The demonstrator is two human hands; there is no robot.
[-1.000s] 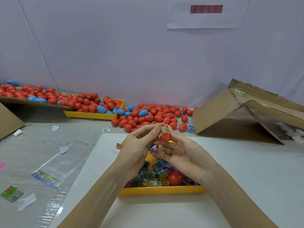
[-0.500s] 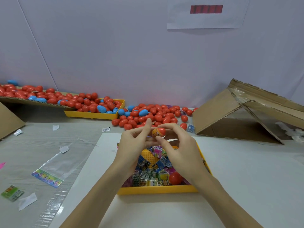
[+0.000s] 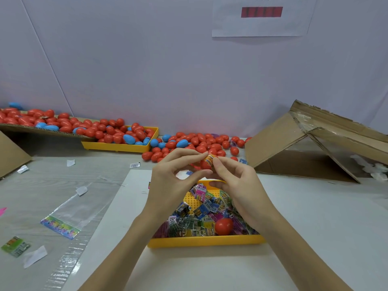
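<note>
Two hands, the left hand (image 3: 168, 181) and the right hand (image 3: 237, 185), hold one red plastic egg shell (image 3: 205, 165). There are two yellow plastic trays, a far tray (image 3: 117, 147) and a near tray (image 3: 205, 241). One whole red egg (image 3: 224, 226) lies in the near one. The loose red plastic eggs (image 3: 211, 147) are too many to count. The blue plastic eggs (image 3: 129, 139) number roughly a dozen. There is one tipped brown cardboard box (image 3: 279, 139).

Single wide-angle view, worn on the head. Faces forward and down across the table (image 3: 52, 177) toward the wall (image 3: 147, 70). Sits close above the left hand (image 3: 168, 181) and right hand (image 3: 237, 185), near mid-frame with the egg (image 3: 204, 164) pinched between them, forearms entering from the bottom edge. Takes in the tray (image 3: 205, 241) just beneath the hands, the egg pile (image 3: 199, 141) farther back against the wall, the box (image 3: 294, 148) at far right.
</note>
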